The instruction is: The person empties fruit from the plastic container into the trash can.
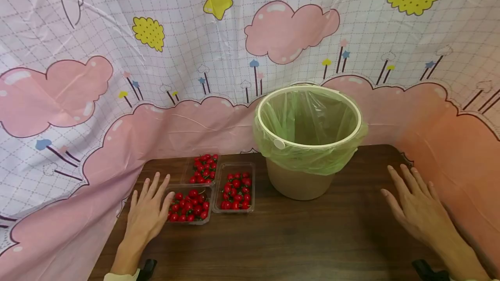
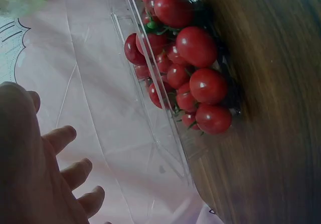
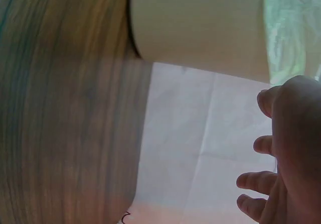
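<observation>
Spread fingers mark my left hand (image 1: 146, 214), which holds nothing and is beside the front-left clear plastic box (image 1: 195, 222) of cherry tomatoes (image 1: 189, 206). Two more such boxes are close by: the right-hand box (image 1: 234, 210) with tomatoes (image 1: 236, 190) and the back box (image 1: 187, 171), its tomatoes (image 1: 205, 168) partly behind the front one. In the left wrist view, red tomatoes (image 2: 198, 47) with green stems lie in a box apart from the fingers. My right hand (image 1: 422, 211) also has straight, spread fingers with nothing in them, to the right of the bin.
A beige bin (image 1: 300, 185) with a white rim (image 1: 361, 120) and a green plastic liner (image 1: 312, 161) stands at the back of the dark wooden table (image 1: 273, 246). A patterned cloth (image 1: 218, 55) hangs behind and along both sides.
</observation>
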The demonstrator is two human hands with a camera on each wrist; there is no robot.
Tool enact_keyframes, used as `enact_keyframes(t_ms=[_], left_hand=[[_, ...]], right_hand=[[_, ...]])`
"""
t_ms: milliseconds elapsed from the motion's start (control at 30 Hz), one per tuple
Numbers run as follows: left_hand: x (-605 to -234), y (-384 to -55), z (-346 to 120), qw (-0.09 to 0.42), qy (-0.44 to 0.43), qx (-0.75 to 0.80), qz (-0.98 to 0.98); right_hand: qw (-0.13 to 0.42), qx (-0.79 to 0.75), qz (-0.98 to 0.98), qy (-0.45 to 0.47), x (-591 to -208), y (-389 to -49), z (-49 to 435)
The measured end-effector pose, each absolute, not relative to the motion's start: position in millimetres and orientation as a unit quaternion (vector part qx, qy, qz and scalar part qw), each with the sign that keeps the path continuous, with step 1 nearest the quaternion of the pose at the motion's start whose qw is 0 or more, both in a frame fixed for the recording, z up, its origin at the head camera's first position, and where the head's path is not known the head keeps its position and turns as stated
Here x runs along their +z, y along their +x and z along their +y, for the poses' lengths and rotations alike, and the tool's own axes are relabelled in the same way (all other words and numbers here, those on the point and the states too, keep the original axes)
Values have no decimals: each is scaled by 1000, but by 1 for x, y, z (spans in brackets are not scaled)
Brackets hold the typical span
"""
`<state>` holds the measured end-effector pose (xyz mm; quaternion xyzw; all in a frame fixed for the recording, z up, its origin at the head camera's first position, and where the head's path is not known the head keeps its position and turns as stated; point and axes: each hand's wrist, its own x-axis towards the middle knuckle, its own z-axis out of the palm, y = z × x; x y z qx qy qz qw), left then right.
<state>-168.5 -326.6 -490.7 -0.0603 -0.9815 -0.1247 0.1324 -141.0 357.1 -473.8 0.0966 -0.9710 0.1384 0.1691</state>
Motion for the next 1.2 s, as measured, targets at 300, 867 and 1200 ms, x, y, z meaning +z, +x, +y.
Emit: enact_keyframes(t_ms=[300, 867, 1200], left_hand=[[-490, -161, -318, 133, -57, -154, -977], [-496, -145, -278, 216, -56, -288, -931], [-496, -143, -244, 241, -74, -371, -894]], right_hand=[[185, 235, -949, 96, -458, -131, 348], [235, 348, -899, 124, -432, -131, 322], [276, 398, -865, 133, -418, -133, 303]])
